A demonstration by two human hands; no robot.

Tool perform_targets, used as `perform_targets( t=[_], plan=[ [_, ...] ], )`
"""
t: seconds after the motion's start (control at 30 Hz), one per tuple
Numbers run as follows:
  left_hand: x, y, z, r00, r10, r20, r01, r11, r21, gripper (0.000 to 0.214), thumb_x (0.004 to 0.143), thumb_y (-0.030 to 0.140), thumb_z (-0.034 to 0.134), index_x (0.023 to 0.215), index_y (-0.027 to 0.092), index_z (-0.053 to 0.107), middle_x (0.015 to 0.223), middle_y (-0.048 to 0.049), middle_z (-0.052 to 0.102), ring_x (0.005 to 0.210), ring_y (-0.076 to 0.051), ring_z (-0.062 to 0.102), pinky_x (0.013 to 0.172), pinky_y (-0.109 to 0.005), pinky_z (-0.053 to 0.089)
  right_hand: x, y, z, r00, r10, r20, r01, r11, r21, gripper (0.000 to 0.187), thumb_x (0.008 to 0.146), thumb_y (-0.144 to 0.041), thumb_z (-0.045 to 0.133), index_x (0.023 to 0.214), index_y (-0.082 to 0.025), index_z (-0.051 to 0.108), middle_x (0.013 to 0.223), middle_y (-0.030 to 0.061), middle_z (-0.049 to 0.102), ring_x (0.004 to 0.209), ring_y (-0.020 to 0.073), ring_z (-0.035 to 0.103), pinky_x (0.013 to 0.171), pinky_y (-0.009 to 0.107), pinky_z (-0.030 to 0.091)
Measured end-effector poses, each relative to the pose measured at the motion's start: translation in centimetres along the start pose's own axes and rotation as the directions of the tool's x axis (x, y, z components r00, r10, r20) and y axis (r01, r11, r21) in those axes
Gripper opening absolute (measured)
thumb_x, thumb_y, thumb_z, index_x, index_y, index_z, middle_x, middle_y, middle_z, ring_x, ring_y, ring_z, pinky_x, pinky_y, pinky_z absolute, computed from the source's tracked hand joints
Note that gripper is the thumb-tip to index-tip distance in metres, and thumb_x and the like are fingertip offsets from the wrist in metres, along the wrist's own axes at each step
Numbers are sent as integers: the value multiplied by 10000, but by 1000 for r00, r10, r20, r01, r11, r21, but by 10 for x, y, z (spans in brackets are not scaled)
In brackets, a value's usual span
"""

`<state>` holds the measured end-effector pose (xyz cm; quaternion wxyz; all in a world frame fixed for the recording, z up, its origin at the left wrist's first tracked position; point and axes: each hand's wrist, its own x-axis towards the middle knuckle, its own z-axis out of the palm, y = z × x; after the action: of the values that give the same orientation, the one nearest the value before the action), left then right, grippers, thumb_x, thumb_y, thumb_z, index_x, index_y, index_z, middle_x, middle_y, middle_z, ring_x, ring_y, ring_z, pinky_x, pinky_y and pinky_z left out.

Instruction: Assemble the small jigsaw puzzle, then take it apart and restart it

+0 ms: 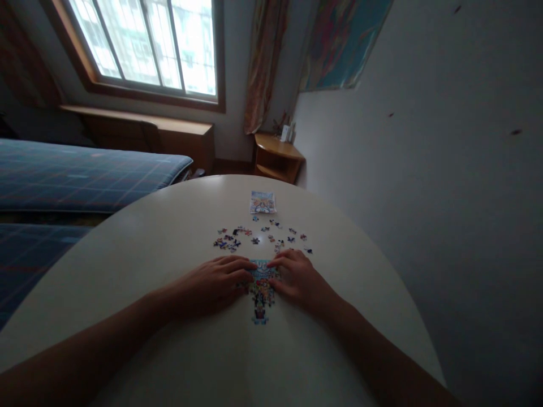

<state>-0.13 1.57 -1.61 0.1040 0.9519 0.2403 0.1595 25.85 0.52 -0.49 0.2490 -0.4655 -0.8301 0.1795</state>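
Observation:
A partly joined jigsaw puzzle (262, 285) lies flat on the white table, with a light blue strip along its top and a narrow part reaching down toward me. My left hand (223, 278) rests at its left side, fingers stretched out and tips on the upper left edge. From the other side, my right hand (297, 277) touches the upper right edge, its index finger and thumb apart. Both hands cover parts of the puzzle's sides. Just beyond it, loose jigsaw pieces (229, 243) are scattered, with more pieces (292, 239) near my right fingers.
A small picture packet (263, 202) lies past the pieces on the round white table (178, 220). A bare mattress (93, 175) stands to the left, near a low wooden cabinet (186, 125). At the back is a corner shelf (278, 148), and a white wall (424, 186) runs along the right.

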Motion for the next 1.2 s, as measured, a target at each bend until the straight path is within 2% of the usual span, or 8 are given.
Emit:
perform_targets(
  t=[0.17, 0.37, 0.57, 0.67, 0.87, 1.0, 1.1, 1.2],
  plan=[
    [0, 0, 0, 1000, 6, -18, -6, 1000, -20, 171, 982, 213, 529, 1148, 220, 569, 1359, -73, 579, 1265, -241, 537, 1069, -438, 465, 0, 0, 2, 999, 44, 0, -44, 999, -28, 326, 781, -247, 782, 1096, -250, 699, 1196, 84, 643, 1189, 264, 532, 1044, 470, 379],
    [0, -1, -1, 1000, 12, -10, -12, 999, -34, 275, 982, 196, 520, 1249, 247, 561, 1374, -65, 570, 1273, -236, 527, 1082, -434, 449, 1, 3, -2, 991, 33, -126, -37, 999, -30, 204, 846, -248, 718, 1049, -254, 703, 1159, 64, 663, 1158, 245, 558, 1029, 462, 391],
    [-2, 0, -3, 999, 38, -1, -38, 998, 42, 416, 999, 214, 496, 1388, 361, 515, 1412, -48, 541, 1282, -255, 520, 1072, -459, 452, 1, 3, 4, 999, 43, -32, -46, 992, -115, 391, 790, -339, 785, 1159, -273, 671, 1298, 76, 614, 1274, 281, 489, 1075, 490, 346],
    [-2, 3, -5, 1000, 21, 10, -22, 998, 60, 428, 995, 224, 508, 1399, 366, 506, 1410, -46, 539, 1279, -257, 520, 1075, -465, 451, 1, 5, 2, 999, 53, -6, -53, 989, -136, 396, 811, -397, 763, 1176, -278, 667, 1323, 76, 601, 1288, 277, 480, 1077, 489, 344],
    [-1, 8, -6, 999, -21, 44, 20, 999, 32, 373, 982, 276, 540, 1349, 343, 538, 1415, -55, 508, 1299, -270, 492, 1081, -503, 446, -1, 9, -5, 999, -1, 47, 9, 983, -184, 482, 798, -477, 758, 1235, -307, 642, 1395, 74, 554, 1327, 300, 440, 1075, 516, 341],
    [-1, 8, -4, 998, -32, 47, 31, 999, 12, 346, 987, 278, 526, 1331, 309, 545, 1423, -65, 495, 1317, -270, 473, 1101, -505, 428, 5, 29, -15, 999, 10, -54, -20, 983, -185, 291, 885, -366, 667, 1162, -280, 680, 1295, 72, 629, 1250, 270, 514, 1063, 489, 372],
    [-3, 7, -3, 998, -35, 47, 35, 999, -2, 354, 988, 280, 520, 1341, 302, 530, 1430, -68, 487, 1327, -268, 460, 1105, -502, 425, 11, 58, -26, 977, 96, -189, -131, 975, -182, 219, 908, -293, 597, 1089, -236, 708, 1190, 82, 675, 1144, 250, 582, 1031, 451, 422],
    [-4, 7, -2, 999, -30, 30, 31, 999, -14, 373, 985, 277, 524, 1357, 305, 513, 1439, -69, 480, 1338, -271, 449, 1109, -504, 422, 11, 88, -33, 930, 245, -275, -312, 921, -233, 257, 874, -254, 606, 1105, -194, 701, 1179, 107, 677, 1126, 258, 594, 1033, 436, 432]
  ],
)
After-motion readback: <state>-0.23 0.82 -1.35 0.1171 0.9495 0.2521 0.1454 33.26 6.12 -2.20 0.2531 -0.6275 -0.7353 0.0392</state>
